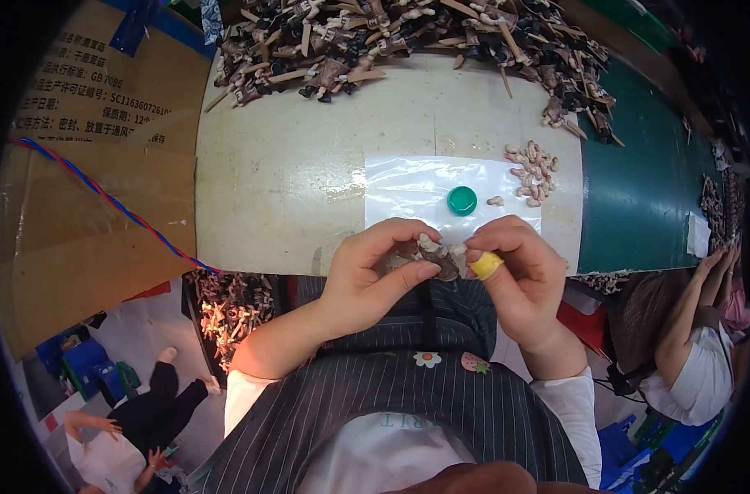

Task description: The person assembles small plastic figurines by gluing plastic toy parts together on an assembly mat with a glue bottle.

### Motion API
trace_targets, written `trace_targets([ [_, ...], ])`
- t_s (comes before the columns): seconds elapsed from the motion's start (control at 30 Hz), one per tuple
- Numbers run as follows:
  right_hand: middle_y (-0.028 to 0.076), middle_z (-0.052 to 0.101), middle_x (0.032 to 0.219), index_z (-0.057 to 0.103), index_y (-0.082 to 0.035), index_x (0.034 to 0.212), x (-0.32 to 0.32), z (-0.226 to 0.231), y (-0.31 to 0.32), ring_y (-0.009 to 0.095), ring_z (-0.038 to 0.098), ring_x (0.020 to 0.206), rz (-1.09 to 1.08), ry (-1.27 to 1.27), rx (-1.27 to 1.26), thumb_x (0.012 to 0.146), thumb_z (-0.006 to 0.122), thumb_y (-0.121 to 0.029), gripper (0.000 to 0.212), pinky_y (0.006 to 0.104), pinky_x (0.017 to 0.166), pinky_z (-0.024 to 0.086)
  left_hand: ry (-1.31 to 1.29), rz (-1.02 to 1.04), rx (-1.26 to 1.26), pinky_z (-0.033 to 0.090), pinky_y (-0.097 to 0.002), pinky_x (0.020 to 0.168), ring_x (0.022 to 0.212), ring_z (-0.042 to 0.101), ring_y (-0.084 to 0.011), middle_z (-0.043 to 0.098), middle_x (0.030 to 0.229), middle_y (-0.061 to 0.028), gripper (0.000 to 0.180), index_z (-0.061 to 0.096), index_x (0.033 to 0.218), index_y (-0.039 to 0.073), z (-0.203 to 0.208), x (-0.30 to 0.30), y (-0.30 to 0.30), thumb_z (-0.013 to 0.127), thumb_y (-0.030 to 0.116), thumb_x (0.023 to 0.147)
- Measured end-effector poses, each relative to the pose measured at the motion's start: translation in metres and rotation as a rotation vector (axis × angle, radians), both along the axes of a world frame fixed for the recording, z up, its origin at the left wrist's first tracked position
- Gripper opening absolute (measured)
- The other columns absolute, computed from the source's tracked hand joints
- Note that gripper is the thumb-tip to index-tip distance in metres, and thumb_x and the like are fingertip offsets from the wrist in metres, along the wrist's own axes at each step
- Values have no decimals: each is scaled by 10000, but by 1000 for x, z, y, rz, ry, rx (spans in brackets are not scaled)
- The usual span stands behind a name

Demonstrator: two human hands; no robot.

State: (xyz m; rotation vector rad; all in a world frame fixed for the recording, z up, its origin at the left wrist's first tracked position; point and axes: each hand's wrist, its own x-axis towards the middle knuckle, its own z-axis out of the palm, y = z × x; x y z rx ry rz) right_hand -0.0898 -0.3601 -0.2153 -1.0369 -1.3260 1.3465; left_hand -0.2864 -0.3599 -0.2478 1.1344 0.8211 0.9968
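My left hand [365,276] is closed around a small brown and pale figurine [442,262], with the thumb along its side. Close against it, my right hand [524,276] pinches a tiny pale part [459,249] at the figurine's upper end; whether the two touch is hard to see. A yellow wrap [486,265] covers the right thumb's tip. Just beyond the hands, a green round cap [462,201] lies on a shiny white sheet [399,193]. One loose pale piece [496,201] rests beside the cap, near a small heap of similar pieces [534,173].
Piled figurines [334,70] with flat brown sticks cover the table's far side. A cardboard box [103,214] stands left, crossed by a red-blue twisted cord [103,193]. Below the table edge is a bin of figurines [231,317]. Other people are at far right and lower left.
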Motion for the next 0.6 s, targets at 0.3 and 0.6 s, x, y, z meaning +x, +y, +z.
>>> trace_targets([
  [0.3, 135, 610, 871, 611, 31, 905, 7, -14, -5, 208, 610, 773, 55, -190, 153, 807, 610, 53, 100, 267, 671, 482, 386, -29, 350, 489, -294, 691, 801, 632, -239, 636, 927, -138, 296, 599, 1089, -6, 14, 3, 3, 667, 36, 804],
  [0.6, 151, 605, 859, 599, 30, 875, 0, -20, -13, 222, 610, 747, 50, -189, 105, 792, 609, 73, 95, 283, 661, 489, 468, 79, 403, 485, -343, 640, 744, 607, -310, 620, 908, -176, 287, 583, 1074, -44, 15, 12, -10, 645, 1, 797],
])
